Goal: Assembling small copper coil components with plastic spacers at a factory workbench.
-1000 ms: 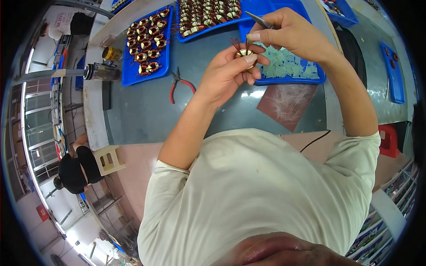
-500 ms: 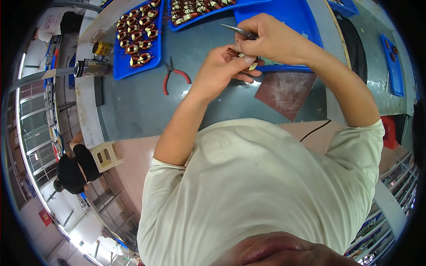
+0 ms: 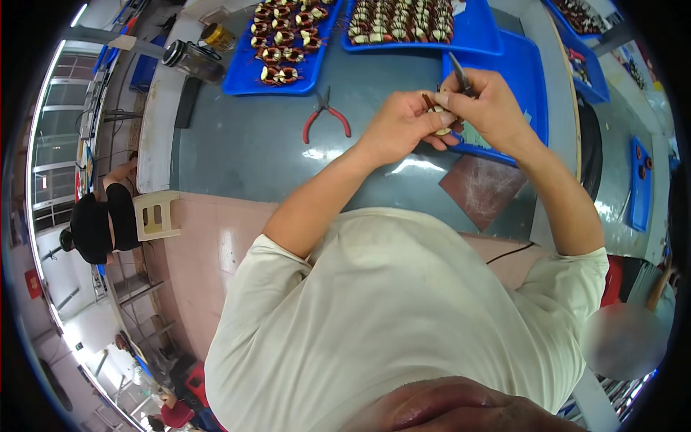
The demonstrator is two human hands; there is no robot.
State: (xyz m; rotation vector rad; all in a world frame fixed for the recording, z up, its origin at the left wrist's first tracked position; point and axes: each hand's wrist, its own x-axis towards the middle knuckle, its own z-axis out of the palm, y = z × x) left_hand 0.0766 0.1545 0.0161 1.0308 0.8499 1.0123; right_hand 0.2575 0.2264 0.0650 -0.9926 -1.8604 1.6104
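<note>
My left hand [image 3: 403, 128] is closed around a small coil of copper wire with a cream-coloured part [image 3: 442, 132], mostly covered by my fingers. My right hand [image 3: 495, 109] meets it at the coil, thumb and fingers pinched near the wire. Within the right fist sits a slim grey pointed metal tool [image 3: 461, 75], its tip sticking up and away from the coil; its exact kind is unclear. Pliers with red handles [image 3: 309, 127] lie with handles spread on the table, left of my hands.
Two blue trays, one at the left [image 3: 237, 78] and one at the far middle [image 3: 478, 27], hold many similar coils. Another blue tray [image 3: 517, 63] lies beneath and beyond my right hand. A scratched brown sheet [image 3: 481, 189] lies nearer me. A jar [image 3: 198, 63] stands far left.
The view has shifted, so the table and trays appear farther right. Both hands stay together at the coil, and the pointed tool has tilted more upright.
</note>
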